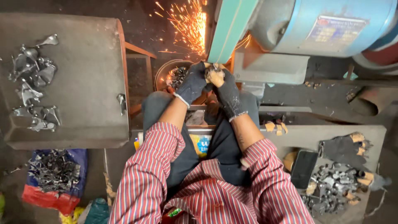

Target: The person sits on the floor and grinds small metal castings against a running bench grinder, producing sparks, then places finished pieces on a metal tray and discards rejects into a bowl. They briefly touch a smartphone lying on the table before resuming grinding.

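Both my hands wear dark work gloves with worn tan fingertips. My left hand (191,85) and my right hand (224,85) are pressed together, holding a small metal piece (211,68) against the green grinding belt (230,29). The piece is almost hidden by my fingers. Orange sparks (190,25) spray away to the upper left. A round pan of small metal parts (176,74) sits just left of my left hand, below the sparks.
A grey metal table (83,83) on the left carries several shiny metal parts (35,83). A blue motor (323,25) stands at upper right. On the right table lie a black phone (303,168), spare gloves (344,149) and dark metal parts (331,186). A bag of scrap (54,174) lies lower left.
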